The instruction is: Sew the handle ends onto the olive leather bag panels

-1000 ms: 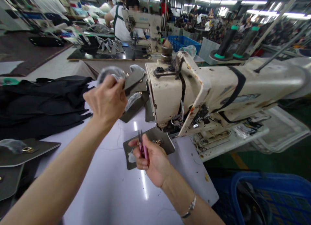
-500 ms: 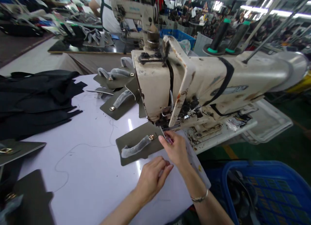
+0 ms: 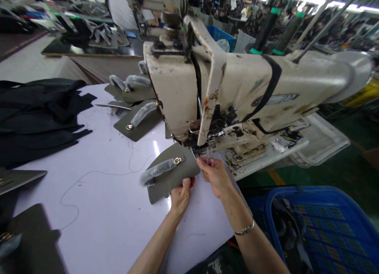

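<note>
An olive-grey bag panel (image 3: 168,184) lies at the front of the sewing machine (image 3: 177,84), its far right corner by the presser foot. Attached to it is a strap handle (image 3: 158,170) wrapped in clear plastic, with a gold buckle (image 3: 177,160). My left hand (image 3: 181,196) grips the panel's near edge, thumb on top and fingers tucked underneath. Closed around small thread snips (image 3: 210,155) with pink-purple handles, my right hand (image 3: 216,177) is beside the panel's right edge. The snips' blades point up toward the needle area.
More panels with wrapped handles (image 3: 139,120) lie behind, and others (image 3: 32,234) at the left. Black fabric pieces (image 3: 38,120) are piled at the far left. A blue basket (image 3: 325,193) stands at lower right. Loose thread runs over the white tabletop (image 3: 103,211).
My left hand has moved up from the table and taken hold of the panel's near edge. The panel has turned and bends slightly. The snips' blades now show upright in my right hand.
</note>
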`<state>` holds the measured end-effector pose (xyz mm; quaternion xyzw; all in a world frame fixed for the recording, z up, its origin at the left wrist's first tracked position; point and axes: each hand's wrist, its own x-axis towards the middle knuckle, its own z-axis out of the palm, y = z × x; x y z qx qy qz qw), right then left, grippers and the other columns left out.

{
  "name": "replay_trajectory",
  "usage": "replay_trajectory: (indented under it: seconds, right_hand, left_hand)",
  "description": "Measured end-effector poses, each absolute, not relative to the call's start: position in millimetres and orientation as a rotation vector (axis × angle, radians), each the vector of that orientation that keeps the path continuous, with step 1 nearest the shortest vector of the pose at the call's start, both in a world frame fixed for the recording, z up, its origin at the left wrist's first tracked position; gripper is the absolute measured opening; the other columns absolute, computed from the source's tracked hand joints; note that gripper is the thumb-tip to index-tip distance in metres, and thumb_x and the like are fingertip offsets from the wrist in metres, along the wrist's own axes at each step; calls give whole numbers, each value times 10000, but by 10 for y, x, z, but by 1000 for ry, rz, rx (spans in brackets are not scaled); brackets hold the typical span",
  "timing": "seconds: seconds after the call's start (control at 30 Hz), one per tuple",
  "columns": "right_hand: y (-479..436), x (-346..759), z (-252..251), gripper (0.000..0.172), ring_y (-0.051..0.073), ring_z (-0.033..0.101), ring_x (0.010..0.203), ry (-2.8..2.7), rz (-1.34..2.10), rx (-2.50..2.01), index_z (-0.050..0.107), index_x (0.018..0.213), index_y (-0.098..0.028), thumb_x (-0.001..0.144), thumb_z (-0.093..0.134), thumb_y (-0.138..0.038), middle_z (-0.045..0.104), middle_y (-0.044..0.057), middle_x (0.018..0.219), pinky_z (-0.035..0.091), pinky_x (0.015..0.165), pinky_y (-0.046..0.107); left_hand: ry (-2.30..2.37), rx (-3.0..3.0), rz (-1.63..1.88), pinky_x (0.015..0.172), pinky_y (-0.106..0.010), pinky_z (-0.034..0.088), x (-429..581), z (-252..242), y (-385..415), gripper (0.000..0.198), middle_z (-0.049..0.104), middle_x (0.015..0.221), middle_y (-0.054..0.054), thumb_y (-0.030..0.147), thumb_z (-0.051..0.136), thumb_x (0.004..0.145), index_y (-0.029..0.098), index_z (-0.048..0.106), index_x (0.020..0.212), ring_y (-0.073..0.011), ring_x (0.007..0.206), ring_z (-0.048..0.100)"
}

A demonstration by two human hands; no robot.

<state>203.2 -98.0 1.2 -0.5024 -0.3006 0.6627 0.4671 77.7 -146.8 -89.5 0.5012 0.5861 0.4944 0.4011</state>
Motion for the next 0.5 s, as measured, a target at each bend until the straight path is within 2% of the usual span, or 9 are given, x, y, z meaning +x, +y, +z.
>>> replay_trajectory:
  seconds: [0.13, 0.27, 0.4, 0.5]
  right_hand:
    - [-964, 2069, -14, 455, 24, 134, 475, -731, 1695, -1178, 706, 762, -130, 615, 901, -514, 307, -112, 534, 63, 454, 239]
    - [-932, 2103, -16, 388, 27, 174, 491, -834, 1657, -1172, 779, 778, -118, 625, 906, -452, 415, -75, 525, 87, 458, 226]
    - [-868, 2142, -27, 339, 46, 290, 508, -928, 1647, -1154, 810, 771, -128, 600, 926, -397, 531, -37, 549, 226, 479, 212]
    - [-839, 2178, -32, 292, 93, 463, 558, -995, 1663, -1130, 812, 752, -146, 620, 910, -388, 596, -12, 577, 389, 567, 252]
  left_hand:
    - [1485, 1126, 1338, 607, -330, 466, 845, -823, -1442, 511, 540, 593, -32, 590, 459, 991, 257, 483, 604, -188, 565, 528]
    - [1547, 951, 1415, 571, -322, 459, 899, -774, -1439, 482, 557, 595, -26, 576, 515, 979, 243, 506, 631, -178, 549, 537]
    - [1513, 1037, 1374, 614, -327, 494, 858, -795, -1403, 497, 562, 610, -30, 613, 492, 974, 247, 515, 639, -183, 587, 562]
    - [1566, 1046, 1337, 622, -331, 506, 876, -744, -1371, 514, 566, 599, -31, 621, 468, 979, 251, 516, 624, -180, 575, 559]
